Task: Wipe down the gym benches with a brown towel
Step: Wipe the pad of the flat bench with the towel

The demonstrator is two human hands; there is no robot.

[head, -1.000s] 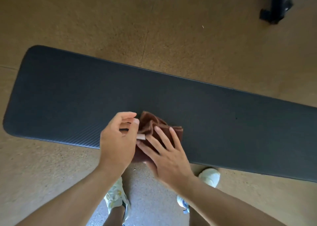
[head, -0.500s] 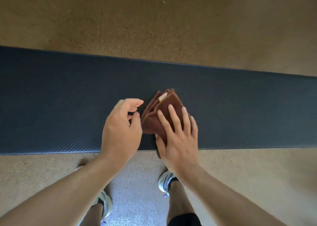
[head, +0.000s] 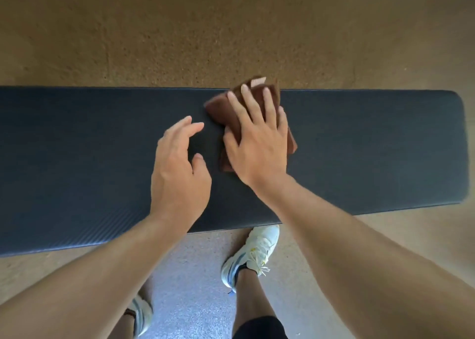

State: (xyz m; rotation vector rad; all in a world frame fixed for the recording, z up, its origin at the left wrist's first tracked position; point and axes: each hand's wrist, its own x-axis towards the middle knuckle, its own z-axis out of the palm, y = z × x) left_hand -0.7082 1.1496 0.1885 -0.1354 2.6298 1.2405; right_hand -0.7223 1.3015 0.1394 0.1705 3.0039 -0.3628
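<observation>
A long dark padded gym bench (head: 359,146) runs across the view from left to right. A folded brown towel (head: 218,104) with a pale label lies on it, its far corner reaching over the bench's far edge. My right hand (head: 259,143) presses flat on the towel with straight, spread fingers. My left hand (head: 180,169) hovers over the bench just left of the towel, fingers relaxed and holding nothing.
Brown speckled floor (head: 231,30) lies beyond the bench. My two feet in white shoes (head: 252,256) stand on grey floor at the bench's near edge. The bench's rounded right end (head: 460,146) is in view.
My left hand has let go of the towel. My right hand has pushed the folded towel from the near edge across to the far edge of the bench, flattening onto it.
</observation>
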